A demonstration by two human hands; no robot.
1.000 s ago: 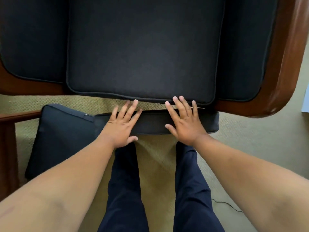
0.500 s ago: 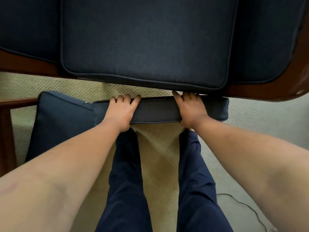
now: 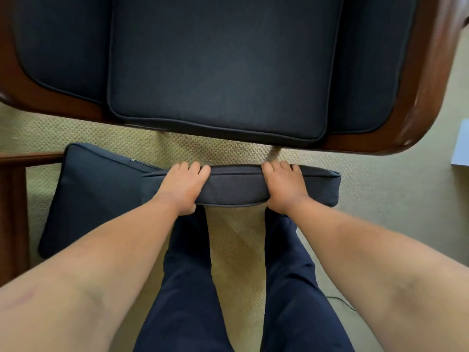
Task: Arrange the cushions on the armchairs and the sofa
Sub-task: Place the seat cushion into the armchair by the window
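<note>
Both hands clamped on one dark cushion (image 3: 236, 188) at frame centre: my left hand (image 3: 181, 188), my right hand (image 3: 284, 188), fingers curled over its far edge. A second cushion (image 3: 94, 196) lay at left on the carpet (image 3: 236, 247), partly under the first. The armchair (image 3: 416, 102) filled the upper frame, its seat cushion (image 3: 218, 67) in place. My legs stood below.

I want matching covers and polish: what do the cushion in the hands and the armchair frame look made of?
The cushion looks like dark navy woven fabric, matte, with piped seams along its edges; its filling cannot be seen. The armchair frame looks like reddish-brown wood with a glossy finish, judging by the highlights on its rounded corner.
</note>
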